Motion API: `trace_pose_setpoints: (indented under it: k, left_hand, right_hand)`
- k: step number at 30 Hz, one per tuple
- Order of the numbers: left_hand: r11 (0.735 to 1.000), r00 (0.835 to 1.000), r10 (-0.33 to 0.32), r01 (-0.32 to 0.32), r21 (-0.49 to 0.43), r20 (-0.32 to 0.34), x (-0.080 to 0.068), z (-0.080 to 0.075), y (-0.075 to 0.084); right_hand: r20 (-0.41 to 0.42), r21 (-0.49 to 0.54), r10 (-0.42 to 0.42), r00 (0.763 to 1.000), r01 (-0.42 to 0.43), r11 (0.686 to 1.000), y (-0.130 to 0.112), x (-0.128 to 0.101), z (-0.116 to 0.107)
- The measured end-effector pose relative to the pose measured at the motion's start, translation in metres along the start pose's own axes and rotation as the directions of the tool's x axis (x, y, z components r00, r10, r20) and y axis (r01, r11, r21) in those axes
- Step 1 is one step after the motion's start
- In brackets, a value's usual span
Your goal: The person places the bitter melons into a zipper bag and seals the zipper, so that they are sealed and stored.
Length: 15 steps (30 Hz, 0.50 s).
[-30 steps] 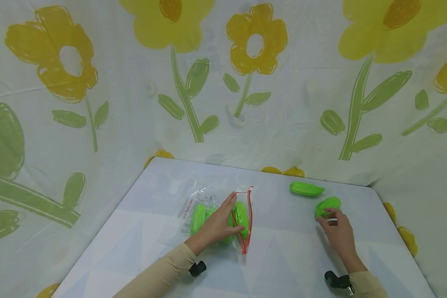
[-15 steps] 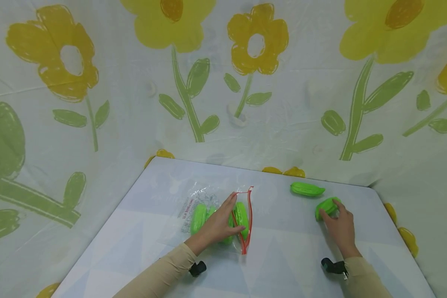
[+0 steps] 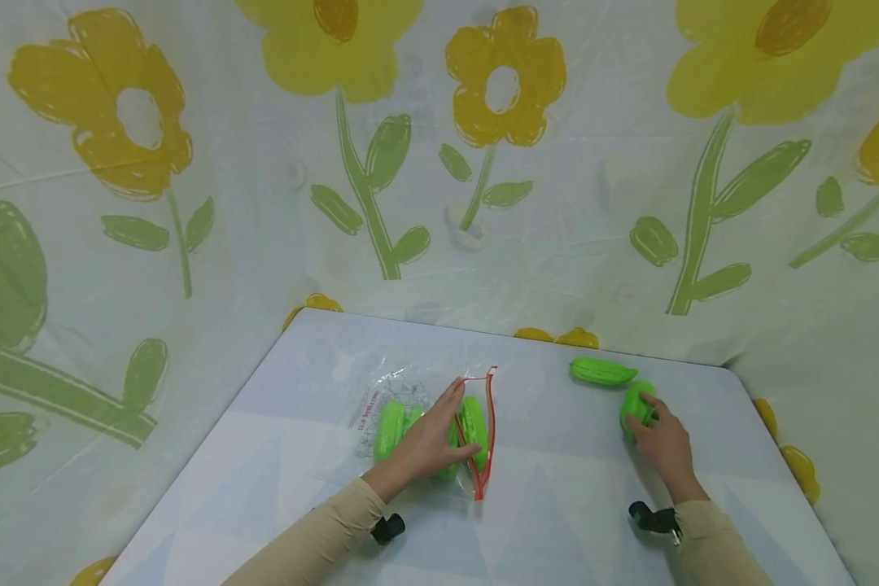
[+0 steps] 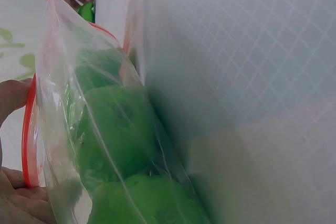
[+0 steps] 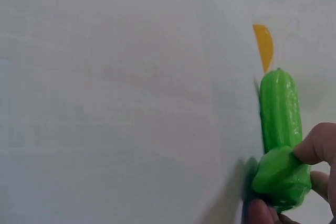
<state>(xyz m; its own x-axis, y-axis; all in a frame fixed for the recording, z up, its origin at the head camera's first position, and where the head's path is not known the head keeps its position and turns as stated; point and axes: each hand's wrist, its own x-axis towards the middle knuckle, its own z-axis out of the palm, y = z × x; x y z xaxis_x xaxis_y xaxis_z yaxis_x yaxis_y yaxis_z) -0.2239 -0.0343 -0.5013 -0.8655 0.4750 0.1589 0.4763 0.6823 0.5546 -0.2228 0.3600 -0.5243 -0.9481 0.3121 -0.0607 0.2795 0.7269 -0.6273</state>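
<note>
My left hand (image 3: 425,439) holds a clear zip bag (image 3: 369,464) by its red-edged mouth, thumb and fingers spread apart along the lip. In the left wrist view the red zip strip (image 4: 28,135) runs between them. Inside the bag are several green toy vegetables (image 3: 390,431), partly hidden by the hand. Over at the right, my right hand (image 3: 662,443) grips another green toy vegetable (image 3: 636,407) between thumb and fingers. Just beyond it lies a long, ridged green toy vegetable (image 3: 602,371), which the held one overlaps in the right wrist view.
The pale table (image 3: 549,505) has its back edge close behind the ridged vegetable. A white curtain (image 3: 571,268) printed with yellow flowers hangs behind and around it. Black wrist devices (image 3: 652,518) sit by both wrists.
My right hand has closed its grip on the green toy vegetable and turned it more upright, shifting slightly left. The left hand and bag have stayed in place.
</note>
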Motion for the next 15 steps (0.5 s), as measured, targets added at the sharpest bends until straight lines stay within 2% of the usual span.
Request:
trace_pose_setpoints:
  k: [6,15]
  left_hand:
    - [1.0,1.0,0.009,-0.009,-0.007,-0.002,0.0,0.0,0.001]
    - [1.0,1.0,0.007,-0.007,-0.007,-0.001,-0.001,-0.002,0.004]
  right_hand:
    - [0.077,0.003,-0.02,0.997,0.02,1.0,-0.011,-0.021,0.001]
    - [0.139,0.065,-0.139,0.981,0.131,0.989,-0.025,-0.055,0.02]
